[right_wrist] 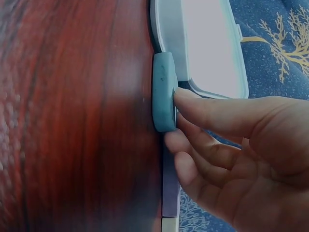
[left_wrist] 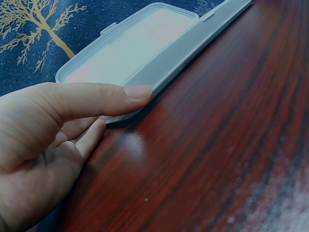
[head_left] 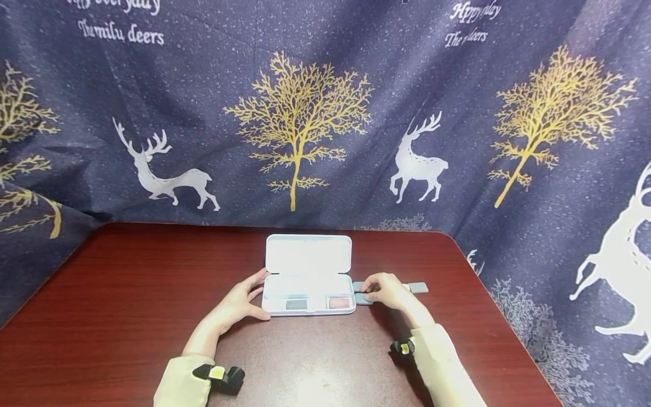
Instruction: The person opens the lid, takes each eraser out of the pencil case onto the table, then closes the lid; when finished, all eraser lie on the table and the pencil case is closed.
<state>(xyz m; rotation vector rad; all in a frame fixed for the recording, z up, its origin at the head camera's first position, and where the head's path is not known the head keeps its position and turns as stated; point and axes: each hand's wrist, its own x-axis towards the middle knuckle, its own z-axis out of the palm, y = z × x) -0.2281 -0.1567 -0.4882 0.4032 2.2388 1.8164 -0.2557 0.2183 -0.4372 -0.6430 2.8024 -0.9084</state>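
A white pencil case (head_left: 307, 282) lies with its lid (head_left: 308, 254) raised. Inside it are a dark grey-green eraser (head_left: 296, 304) and a pink eraser (head_left: 339, 303). My left hand (head_left: 239, 302) holds the case's left end, the thumb on the front wall (left_wrist: 137, 92) and fingers around the corner. Just right of the case, my right hand (head_left: 389, 291) pinches among blue-grey erasers. Its thumb meets the rear edge of the nearer teal eraser (right_wrist: 164, 92); another eraser (head_left: 357, 286) sits behind, partly covered by the fingers, so the exact grip is partly hidden.
Further right, a grey block (head_left: 419, 288) and a cream block (head_left: 407, 286) show past the right hand. In the right wrist view a purple-grey block (right_wrist: 170, 188) lies below the fingers. The glossy red-brown table (head_left: 152, 282) ends against a patterned blue cloth (head_left: 203, 113).
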